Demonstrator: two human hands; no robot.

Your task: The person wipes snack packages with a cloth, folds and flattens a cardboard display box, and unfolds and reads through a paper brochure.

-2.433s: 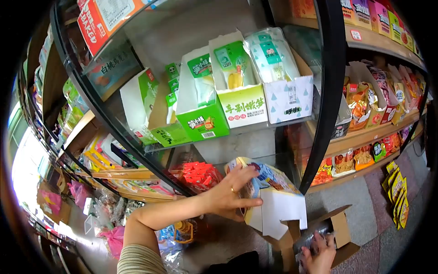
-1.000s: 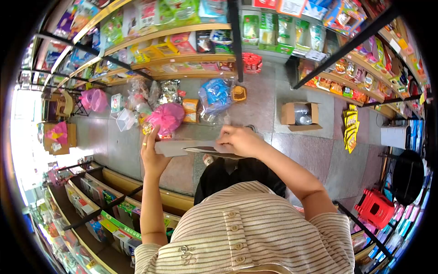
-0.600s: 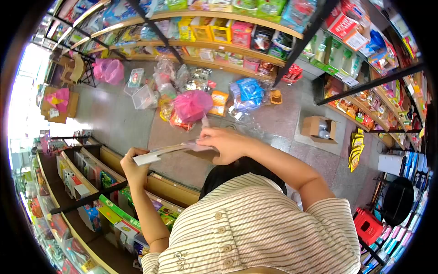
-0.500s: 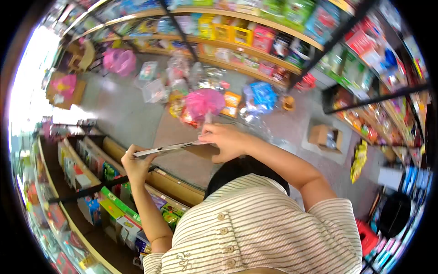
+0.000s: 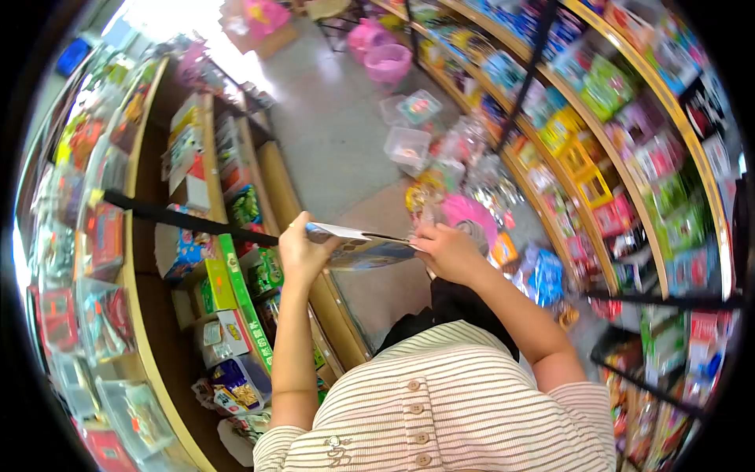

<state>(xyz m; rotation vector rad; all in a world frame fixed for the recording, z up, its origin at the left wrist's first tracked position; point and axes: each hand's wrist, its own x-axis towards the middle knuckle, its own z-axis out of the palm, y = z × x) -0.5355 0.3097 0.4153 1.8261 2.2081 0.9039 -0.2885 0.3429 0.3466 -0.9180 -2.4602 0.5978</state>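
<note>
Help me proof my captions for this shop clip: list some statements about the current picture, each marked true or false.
1. The left hand grips one end of the printed cardboard. True.
2. The right hand is clear of the printed cardboard. False: it holds the other end.
3. The shirt is striped. True.
4. The pink bag just beyond the right hand sits on a shelf. False: it lies on the floor.
5. A clear plastic tub is on the floor. True.
</note>
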